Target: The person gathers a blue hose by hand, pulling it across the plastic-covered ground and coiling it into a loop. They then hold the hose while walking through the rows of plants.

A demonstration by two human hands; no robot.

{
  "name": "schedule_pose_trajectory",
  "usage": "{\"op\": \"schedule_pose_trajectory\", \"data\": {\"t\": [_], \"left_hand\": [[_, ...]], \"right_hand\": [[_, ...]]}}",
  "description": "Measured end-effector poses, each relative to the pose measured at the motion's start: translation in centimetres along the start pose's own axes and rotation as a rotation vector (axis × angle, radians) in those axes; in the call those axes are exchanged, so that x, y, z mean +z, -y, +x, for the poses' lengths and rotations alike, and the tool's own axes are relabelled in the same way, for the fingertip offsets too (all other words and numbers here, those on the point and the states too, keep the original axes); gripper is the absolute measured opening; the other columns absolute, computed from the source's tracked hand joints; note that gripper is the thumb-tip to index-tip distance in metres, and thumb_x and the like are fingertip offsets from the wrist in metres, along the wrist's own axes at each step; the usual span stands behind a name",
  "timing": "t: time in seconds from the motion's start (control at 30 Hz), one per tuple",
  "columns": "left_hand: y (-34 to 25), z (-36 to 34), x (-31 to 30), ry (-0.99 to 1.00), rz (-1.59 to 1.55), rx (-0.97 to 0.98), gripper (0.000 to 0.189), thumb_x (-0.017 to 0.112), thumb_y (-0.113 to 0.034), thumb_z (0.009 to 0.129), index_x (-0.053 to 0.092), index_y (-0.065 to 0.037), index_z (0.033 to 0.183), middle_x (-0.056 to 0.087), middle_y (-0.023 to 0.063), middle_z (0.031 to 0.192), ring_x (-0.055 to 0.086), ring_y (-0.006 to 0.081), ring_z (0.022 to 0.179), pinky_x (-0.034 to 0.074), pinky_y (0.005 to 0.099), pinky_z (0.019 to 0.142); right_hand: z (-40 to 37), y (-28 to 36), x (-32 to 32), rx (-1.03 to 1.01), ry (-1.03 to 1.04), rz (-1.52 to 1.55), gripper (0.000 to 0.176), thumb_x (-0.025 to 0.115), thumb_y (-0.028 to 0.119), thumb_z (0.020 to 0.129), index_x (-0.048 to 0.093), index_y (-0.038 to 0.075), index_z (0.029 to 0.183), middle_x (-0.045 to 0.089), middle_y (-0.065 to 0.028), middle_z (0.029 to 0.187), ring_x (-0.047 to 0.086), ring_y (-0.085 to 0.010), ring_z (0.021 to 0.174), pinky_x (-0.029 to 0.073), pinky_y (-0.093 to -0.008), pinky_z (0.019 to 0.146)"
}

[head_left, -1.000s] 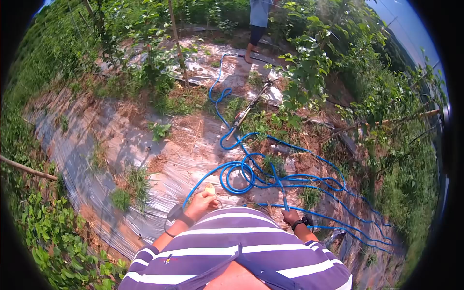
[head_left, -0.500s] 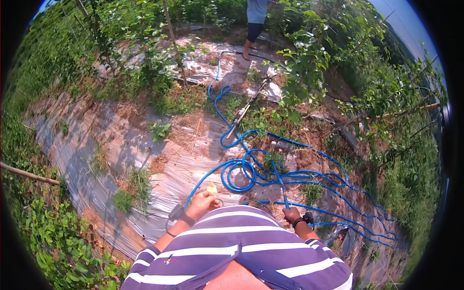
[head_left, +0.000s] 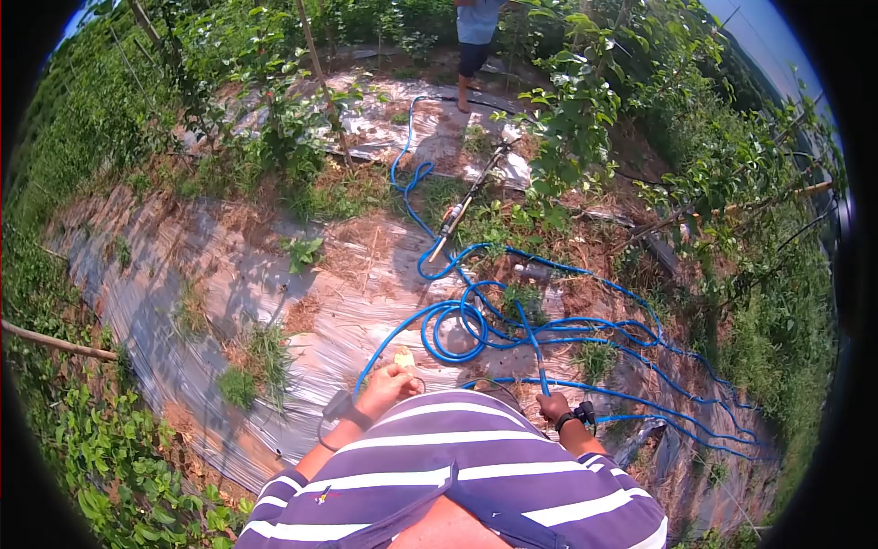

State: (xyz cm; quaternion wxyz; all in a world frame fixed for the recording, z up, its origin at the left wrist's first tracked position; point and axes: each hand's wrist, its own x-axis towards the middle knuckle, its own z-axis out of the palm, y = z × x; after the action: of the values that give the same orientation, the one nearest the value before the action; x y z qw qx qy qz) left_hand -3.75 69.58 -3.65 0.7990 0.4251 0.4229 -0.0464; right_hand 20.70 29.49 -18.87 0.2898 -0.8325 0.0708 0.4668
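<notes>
My left hand is closed on a small pale yellow piece, which sticks up past the fingers; its kind I cannot make out. My right hand is wrapped round a blue hose in front of my waist. From that grip the hose stretches forward to a heap of loops lying on the ground. Both wrists carry dark bands. Beyond the loops lies a long thin pole with fittings along it, resting on the ground.
Silvery plastic sheeting with weed tufts covers the sloping ground. Leafy plants on stakes stand ahead and to the right. Another person stands at the far end near the hose. A wooden stick juts in from the left.
The view has shifted slightly. The person at the far end has moved a little and the legs look closer together. Both my hands keep their grips.
</notes>
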Motion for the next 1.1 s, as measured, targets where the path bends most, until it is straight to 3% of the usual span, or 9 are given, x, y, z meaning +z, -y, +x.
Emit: {"op": "schedule_pose_trajectory", "data": {"t": [0.13, 0.2, 0.3, 1.03, 1.1], "left_hand": [[0.3, 0.0, -0.1, -0.007, 0.011, 0.01, 0.011, 0.057, -0.01, 0.099, 0.06, 0.001, 0.098, 0.07, 0.0144, 0.089, 0.071, 0.022, 0.082, 0.059, 0.032, 0.075], [0.6, 0.0, -0.3, 0.011, 0.019, 0.035, 0.018, 0.062, -0.018, 0.097, 0.063, -0.002, 0.105, 0.073, 0.0111, 0.092, 0.069, 0.0159, 0.077, 0.056, 0.0277, 0.069], [0.2, -0.3, 0.1, -0.016, 0.037, 0.017, 0.011, 0.056, -0.01, 0.099, 0.06, 0.0, 0.098, 0.07, 0.014, 0.089, 0.071, 0.0222, 0.082, 0.059, 0.0325, 0.075], [2.3, 0.4, -1.1, -0.065, 0.071, 0.021, 0.012, 0.058, -0.012, 0.099, 0.064, -0.001, 0.096, 0.072, 0.012, 0.089, 0.072, 0.0196, 0.079, 0.06, 0.0311, 0.074], [2.6, 0.6, -1.3, -0.047, 0.076, 0.029, 0.02, 0.063, -0.019, 0.097, 0.064, -0.001, 0.104, 0.073, 0.0119, 0.092, 0.069, 0.017, 0.078, 0.057, 0.0292, 0.07]], "right_hand": [[0.6, -0.6, 0.3, 0.013, -0.009, -0.002, 0.034, 0.064, 0.028, 0.088, 0.06, -0.003, 0.073, 0.059, -0.0121, 0.059, 0.053, -0.0201, 0.043, 0.039, -0.0363, 0.039], [0.3, -0.4, 0.3, 0.026, -0.008, 0.006, 0.034, 0.064, 0.028, 0.088, 0.06, -0.003, 0.073, 0.059, -0.0123, 0.059, 0.053, -0.0201, 0.043, 0.039, -0.0362, 0.039], [-0.3, 0.3, 0.1, 0.033, -0.003, 0.004, 0.034, 0.064, 0.028, 0.088, 0.06, -0.003, 0.073, 0.059, -0.0123, 0.059, 0.053, -0.02, 0.043, 0.038, -0.036, 0.039], [-1.2, 1.4, -0.2, 0.061, 0.028, -0.045, 0.028, 0.062, 0.028, 0.091, 0.06, 0.001, 0.085, 0.06, -0.0105, 0.064, 0.051, -0.0182, 0.043, 0.036, -0.0339, 0.038], [-1.1, 1.4, -0.3, 0.044, 0.03, -0.039, 0.028, 0.062, 0.029, 0.09, 0.06, 0.001, 0.085, 0.061, -0.0105, 0.064, 0.051, -0.0177, 0.042, 0.037, -0.0336, 0.038]]}}
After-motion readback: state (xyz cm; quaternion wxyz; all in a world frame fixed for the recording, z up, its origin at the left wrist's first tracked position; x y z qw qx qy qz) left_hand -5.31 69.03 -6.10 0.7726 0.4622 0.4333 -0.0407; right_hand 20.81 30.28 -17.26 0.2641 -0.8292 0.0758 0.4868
